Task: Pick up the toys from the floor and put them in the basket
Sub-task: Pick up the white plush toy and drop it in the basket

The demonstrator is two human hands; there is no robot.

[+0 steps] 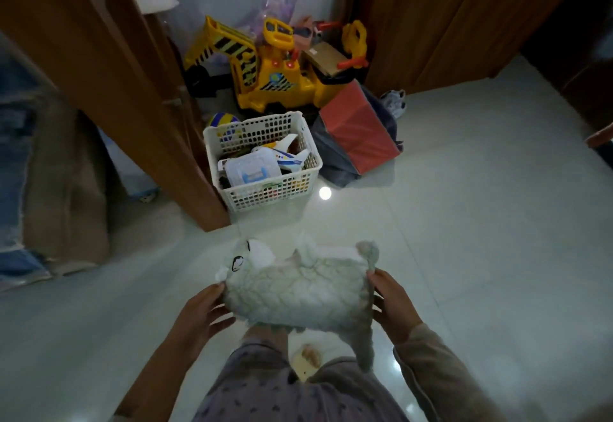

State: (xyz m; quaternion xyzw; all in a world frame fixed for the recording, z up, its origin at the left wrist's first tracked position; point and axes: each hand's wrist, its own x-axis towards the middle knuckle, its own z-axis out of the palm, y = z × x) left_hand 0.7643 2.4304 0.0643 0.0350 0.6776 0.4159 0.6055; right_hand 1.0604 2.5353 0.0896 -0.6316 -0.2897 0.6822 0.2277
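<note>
A fluffy white plush sheep (298, 289) lies sideways in the air between my hands, head to the left. My left hand (205, 310) presses against its head end and my right hand (393, 305) against its rear end, so both hold it above the floor. Ahead stands a white lattice basket (311, 176) on the tiled floor, holding a toy airplane (288, 156), a clear plastic box (250, 169) and other small toys. The sheep is short of the basket, nearer to me.
A wooden door (132, 89) stands open just left of the basket. Behind it are a yellow ride-on excavator (265, 69), a striped ball (222, 121) and a red folded box on dark cloth (358, 129). A wooden wardrobe (464, 16) fills the back right.
</note>
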